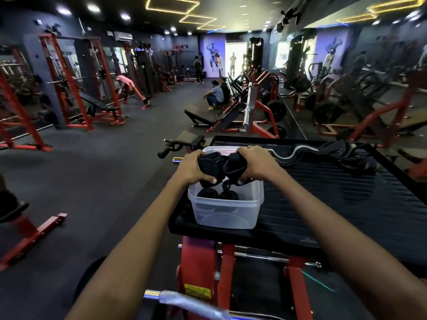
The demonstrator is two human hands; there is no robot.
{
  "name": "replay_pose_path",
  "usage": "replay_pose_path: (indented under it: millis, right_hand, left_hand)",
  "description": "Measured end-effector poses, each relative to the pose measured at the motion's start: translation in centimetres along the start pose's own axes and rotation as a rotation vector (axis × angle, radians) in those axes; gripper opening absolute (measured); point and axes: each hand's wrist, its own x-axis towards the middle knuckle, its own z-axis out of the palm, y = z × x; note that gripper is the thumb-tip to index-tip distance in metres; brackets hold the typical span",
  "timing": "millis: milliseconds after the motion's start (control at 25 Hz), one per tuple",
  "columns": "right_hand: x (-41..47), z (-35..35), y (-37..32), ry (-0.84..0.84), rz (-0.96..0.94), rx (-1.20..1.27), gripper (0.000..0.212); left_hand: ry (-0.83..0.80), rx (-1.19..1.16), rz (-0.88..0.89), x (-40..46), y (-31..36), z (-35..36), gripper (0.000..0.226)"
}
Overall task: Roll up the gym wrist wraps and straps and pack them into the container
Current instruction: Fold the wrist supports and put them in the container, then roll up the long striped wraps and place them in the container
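Observation:
A clear plastic container point(227, 214) stands on the left end of a black ribbed platform point(323, 192). My left hand point(188, 168) grips a rolled black wrist wrap point(211, 166) just above the container's opening. Beside it, my right hand point(256, 163) grips a second rolled black wrap point(235, 167), also over the opening. Both rolls touch in the middle. Lower inside the container lie more black rolled wraps point(218, 194).
A heap of black straps point(353, 155) and a curved chrome bar point(293, 154) lie at the platform's far right. The platform sits on a red machine frame point(198, 262). A chrome bar point(184, 301) crosses below. Gym machines and several people fill the room beyond.

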Motion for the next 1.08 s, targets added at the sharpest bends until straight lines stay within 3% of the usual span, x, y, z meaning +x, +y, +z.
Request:
replay_pose_path:
  millis: [120,200,320,480,680,880,960,1080]
  right_hand:
    - [0.1,0.4,-0.5,-0.110,-0.052,-0.093,0.066]
    - [-0.2,2.2,-0.7,-0.200,-0.029,-0.103,0.058]
    - [-0.6,4.2,-1.2,-0.241,-0.008,-0.172,0.052]
    - [0.7,3.2,-1.8,-0.422,0.055,-0.135,0.057]
    - [0.1,3.2,-1.3,-0.395,0.019,-0.115,0.047]
    - [-0.2,4.1,-1.2,-0.332,0.019,-0.128,0.049]
    - [-0.3,3.9,-0.5,-0.290,-0.025,0.058,0.058]
    - [-0.9,3.8,0.4,0.004,0.042,0.613,0.048]
  left_hand:
    - [-0.037,0.368,0.051,0.6,0.0,0.6,0.090]
    - [-0.060,0.562,0.135,0.6,0.0,1.3,0.078]
    - [-0.096,0.640,0.142,0.6,-0.3,1.7,0.066]
    - [-0.244,0.724,0.126,0.7,-0.3,1.6,0.088]
    - [-0.238,0.490,0.092,0.8,0.1,1.3,0.052]
    - [-0.286,0.533,0.053,0.1,0.6,1.1,0.044]
    - [-0.254,0.477,0.074,-0.1,0.3,1.0,0.038]
    - [-0.036,-0.003,-0.006,-0.7,1.1,0.7,0.036]
